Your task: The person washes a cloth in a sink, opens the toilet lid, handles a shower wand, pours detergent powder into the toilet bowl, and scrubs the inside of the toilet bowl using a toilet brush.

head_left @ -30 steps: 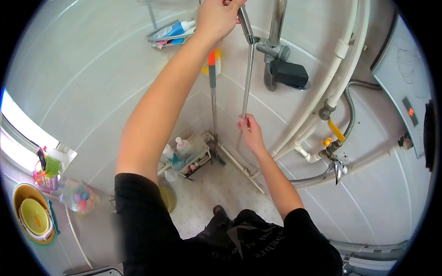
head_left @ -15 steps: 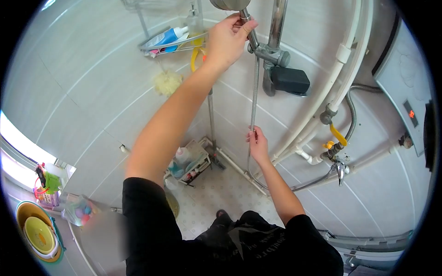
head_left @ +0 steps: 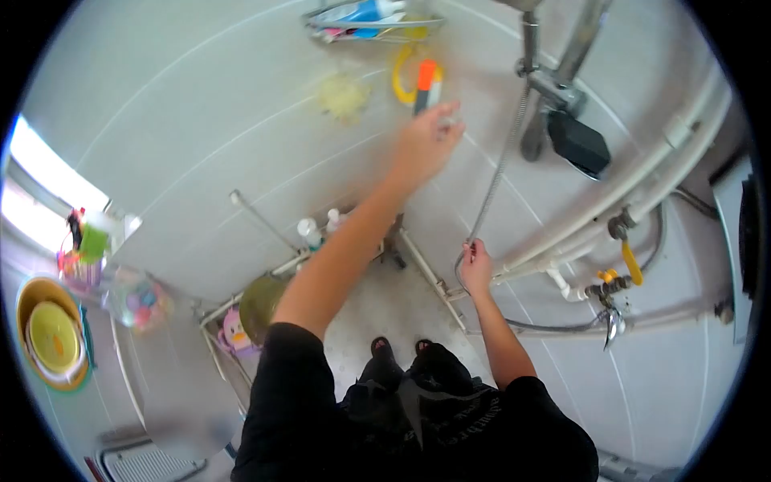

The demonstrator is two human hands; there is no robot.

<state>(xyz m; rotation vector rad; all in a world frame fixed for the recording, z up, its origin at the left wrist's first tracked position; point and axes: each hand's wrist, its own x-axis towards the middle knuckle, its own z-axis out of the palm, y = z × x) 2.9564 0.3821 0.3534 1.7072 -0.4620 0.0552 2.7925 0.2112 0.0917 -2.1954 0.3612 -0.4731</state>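
Observation:
My left hand (head_left: 428, 146) is raised in front of the wall, smeared by motion. Its fingers are loosely bent and apart, with nothing visible in them. Just above it hangs an orange, grey and white pole handle (head_left: 426, 84) beside a yellow loop (head_left: 400, 76); I cannot tell whether the hand touches the handle. Lower right, my right hand (head_left: 476, 265) is closed round the metal shower hose (head_left: 491, 189). That hose runs up to the shower holder (head_left: 554, 87), where the shower handle (head_left: 530, 36) sits, its head cut off by the frame edge.
A corner rack (head_left: 373, 32) holds tubes, with a pale bath puff (head_left: 344, 96) below. A black box (head_left: 578, 145) sits under the holder. White pipes (head_left: 626, 189) and a tap (head_left: 613, 325) line the right wall. Bottles (head_left: 309, 233) stand low; stacked basins (head_left: 55, 337) are at left.
My left hand has let go of the shower handle and come down to the left of the holder. My right hand still grips the hose, slightly lower. The view has shifted.

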